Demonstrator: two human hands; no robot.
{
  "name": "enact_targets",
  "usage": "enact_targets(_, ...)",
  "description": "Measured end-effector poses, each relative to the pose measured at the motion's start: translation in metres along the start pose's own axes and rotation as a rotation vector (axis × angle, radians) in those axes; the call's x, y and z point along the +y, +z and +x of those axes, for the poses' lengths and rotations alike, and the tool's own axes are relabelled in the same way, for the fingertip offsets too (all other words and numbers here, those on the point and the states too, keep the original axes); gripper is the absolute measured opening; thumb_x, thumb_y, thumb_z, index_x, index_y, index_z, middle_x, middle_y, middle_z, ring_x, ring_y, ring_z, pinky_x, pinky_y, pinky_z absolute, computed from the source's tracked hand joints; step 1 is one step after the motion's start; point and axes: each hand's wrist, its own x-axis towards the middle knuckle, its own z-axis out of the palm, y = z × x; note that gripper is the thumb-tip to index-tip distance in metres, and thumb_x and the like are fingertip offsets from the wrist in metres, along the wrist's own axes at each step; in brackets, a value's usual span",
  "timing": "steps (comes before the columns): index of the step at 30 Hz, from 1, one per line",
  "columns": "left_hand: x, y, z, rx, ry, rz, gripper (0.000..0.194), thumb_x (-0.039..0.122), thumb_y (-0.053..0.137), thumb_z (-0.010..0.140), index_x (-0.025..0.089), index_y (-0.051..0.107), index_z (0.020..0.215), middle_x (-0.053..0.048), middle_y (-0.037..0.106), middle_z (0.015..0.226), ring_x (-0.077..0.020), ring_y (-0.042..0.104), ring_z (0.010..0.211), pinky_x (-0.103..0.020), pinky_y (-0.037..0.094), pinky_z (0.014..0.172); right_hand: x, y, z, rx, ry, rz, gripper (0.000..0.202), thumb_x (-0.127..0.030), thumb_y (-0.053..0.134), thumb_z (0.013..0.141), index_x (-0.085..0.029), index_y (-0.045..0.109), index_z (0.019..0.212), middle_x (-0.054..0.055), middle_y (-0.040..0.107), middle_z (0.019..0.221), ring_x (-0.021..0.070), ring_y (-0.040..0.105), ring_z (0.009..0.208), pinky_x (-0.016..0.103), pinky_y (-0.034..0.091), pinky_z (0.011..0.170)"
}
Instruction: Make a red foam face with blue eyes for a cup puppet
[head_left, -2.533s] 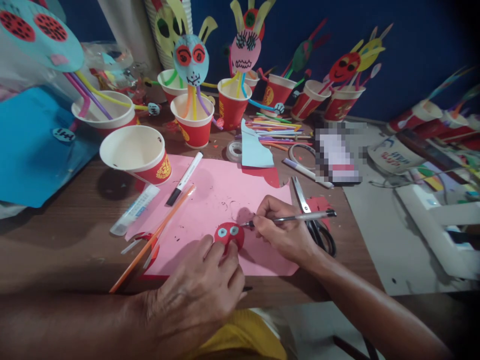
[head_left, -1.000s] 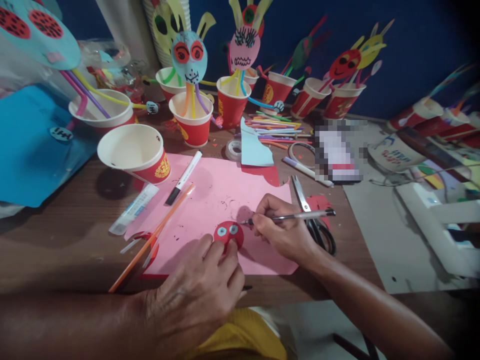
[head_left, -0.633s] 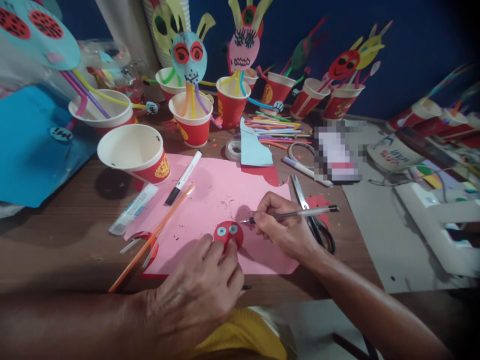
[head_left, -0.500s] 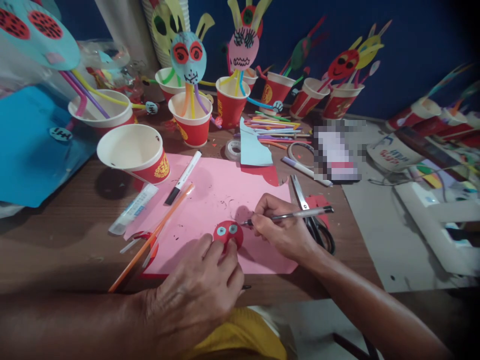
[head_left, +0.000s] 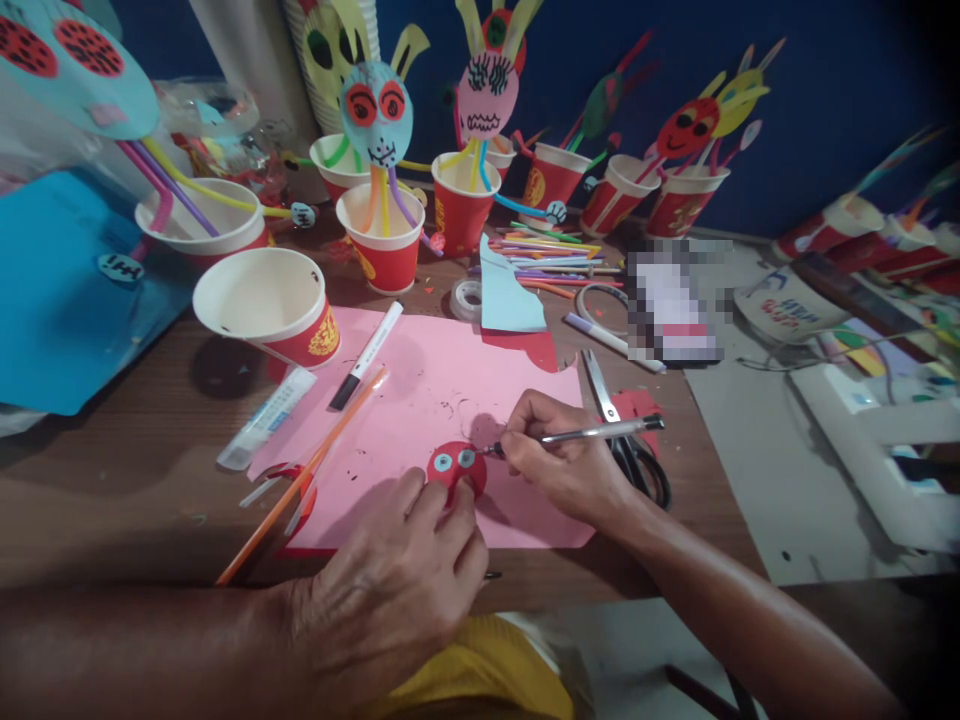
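Your left hand (head_left: 405, 560) lay over the lower part of a round red paper disc (head_left: 454, 468) bearing two small pale-blue paper eyes (head_left: 443, 463). Its fingers were bent side by side, tips pressing down; thumb hidden, so could not tell whether it closed on anything. Disc lay flat on a large pink paper sheet (head_left: 480, 370), toward the sheet's near edge, a little right of its middle.

Your right hand (head_left: 559, 455) had thumb and fingers clamped on a slim clear-barrelled pen (head_left: 600, 431) with a black end. Pen slanted, point at the disc's upper right rim, close to the right-hand eye. Could not tell whether the point touched.

Change: just over half a second earlier, more of the pen's bright tip showed and its black end reached farther right. By this moment the pen had slid back a little leftward and your gripping fingertips sat nearer the disc. Left hand and disc had kept their places.

Around the work: black-handled metal scissors (head_left: 612, 413) between the sheet's right edge and the right edge of the brown wooden table (head_left: 172, 440); white marker with black cap (head_left: 367, 355) near the sheet's far left corner; orange plastic straw (head_left: 300, 480) crossing its left edge.
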Motion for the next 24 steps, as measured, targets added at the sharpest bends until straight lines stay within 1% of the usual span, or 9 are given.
enact_targets(10, -0.0011, 0.0012, -0.0003, 0.008, 0.008, -0.024, 0.021, 0.029, 0.058, 0.081, 0.011, 0.061, 0.090, -0.018, 0.065, 0.103, -0.0226, 0.057, 0.076, -0.042, 0.039, 0.075, 0.0047, -0.0004, 0.0002, -0.008, 0.041, 0.084, 0.014, -0.017, 0.051, 0.077, -0.020, 0.045, 0.065, -0.005, 0.051, 0.052, 0.0077, 0.046, 0.046, 0.019, 0.035, 0.044)
enact_targets(20, -0.0016, -0.0002, 0.0002, -0.037, 0.030, 0.001, 0.018, 0.027, 0.056, 0.080, 0.012, 0.060, 0.091, -0.017, 0.064, 0.104, -0.0231, 0.058, 0.074, -0.040, 0.040, 0.069, 0.0047, 0.0000, 0.0004, -0.002, 0.015, 0.049, 0.015, -0.014, 0.051, 0.076, -0.019, 0.045, 0.063, -0.006, 0.049, 0.052, 0.0071, 0.043, 0.046, 0.019, 0.033, 0.043)
enact_targets(24, -0.0018, -0.0008, 0.0004, -0.029, 0.025, 0.007, 0.019, 0.027, 0.058, 0.079, 0.012, 0.060, 0.090, -0.017, 0.064, 0.105, -0.0244, 0.059, 0.076, -0.041, 0.041, 0.071, 0.0048, 0.0010, 0.0001, -0.009, 0.012, 0.053, 0.015, -0.014, 0.051, 0.076, -0.019, 0.045, 0.064, -0.006, 0.049, 0.053, 0.0068, 0.042, 0.046, 0.019, 0.032, 0.044)
